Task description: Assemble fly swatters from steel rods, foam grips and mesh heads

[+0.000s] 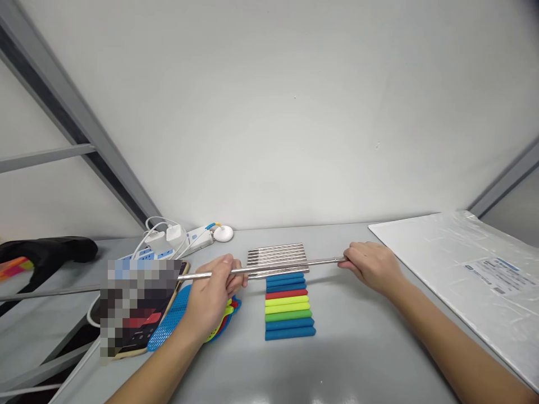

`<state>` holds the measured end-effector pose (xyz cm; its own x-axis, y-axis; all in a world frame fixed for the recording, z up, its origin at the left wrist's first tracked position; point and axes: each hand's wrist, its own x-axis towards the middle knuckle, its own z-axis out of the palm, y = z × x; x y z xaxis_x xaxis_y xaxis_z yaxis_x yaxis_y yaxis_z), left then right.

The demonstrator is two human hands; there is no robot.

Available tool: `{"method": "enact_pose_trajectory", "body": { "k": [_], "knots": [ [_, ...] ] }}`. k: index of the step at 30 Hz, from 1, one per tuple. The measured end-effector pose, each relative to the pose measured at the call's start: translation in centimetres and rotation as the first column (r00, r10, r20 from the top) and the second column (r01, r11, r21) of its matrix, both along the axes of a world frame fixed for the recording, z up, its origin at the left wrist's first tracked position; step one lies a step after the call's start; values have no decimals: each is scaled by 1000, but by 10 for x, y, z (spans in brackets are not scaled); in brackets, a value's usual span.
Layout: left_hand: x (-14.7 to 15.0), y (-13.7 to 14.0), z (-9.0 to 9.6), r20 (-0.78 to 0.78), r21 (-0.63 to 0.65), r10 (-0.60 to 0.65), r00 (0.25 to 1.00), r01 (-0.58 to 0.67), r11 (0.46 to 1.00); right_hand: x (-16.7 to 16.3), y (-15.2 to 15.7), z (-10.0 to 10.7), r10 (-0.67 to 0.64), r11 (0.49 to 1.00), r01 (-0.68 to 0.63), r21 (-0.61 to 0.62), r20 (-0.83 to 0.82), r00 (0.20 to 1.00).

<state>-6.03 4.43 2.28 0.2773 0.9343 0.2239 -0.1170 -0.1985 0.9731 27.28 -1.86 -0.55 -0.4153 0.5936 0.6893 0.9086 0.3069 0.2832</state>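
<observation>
A thin silver telescopic rod (286, 266) is drawn out long and held nearly level between both hands, above the table. My left hand (214, 286) is closed round its thicker section, with the rod's end sticking out to the left. At the thinner end, my right hand (370, 264) grips the tip. Behind the rod lies a row of shorter silver rods (275, 254), side by side. In front of it are several coloured grip sleeves (288, 308) in blue, red, yellow and green. Perforated plastic paddles, a blue one (170, 320) among them, lie partly hidden beneath my left forearm.
A phone (145, 314), partly pixelated, lies left of my left hand. Behind it stand a power strip (197, 238) with white chargers and a round white device (223, 233). A white wrapped panel (455, 269) lies at right. Metal frame bars (84, 140) rise at left.
</observation>
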Motion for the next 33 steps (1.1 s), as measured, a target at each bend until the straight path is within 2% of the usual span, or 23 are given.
{"method": "enact_pose_trajectory", "body": {
  "k": [6,13,18,23,30,33],
  "knots": [
    [14,-10,-13,20,-74,100,995,-98,992,12,3,-4,-29,995,18,-103,-105,994],
    [18,-22,-18,100,-96,52,994,-42,994,11,0,-5,-15,988,-11,-151,-168,986],
    [20,-28,-23,-41,-80,-62,997,58,995,-2,-3,-6,22,987,-44,-157,-143,989],
    [22,-32,-23,-52,-110,-151,987,145,983,-13,-11,-9,57,987,-72,-143,-104,993],
    [21,-26,-17,61,-114,-121,991,127,985,-39,-23,-10,-3,984,-17,-175,-116,993],
    [21,-24,-20,49,-131,-115,992,120,984,-42,-25,-10,-27,986,9,-166,-106,994]
  ]
}}
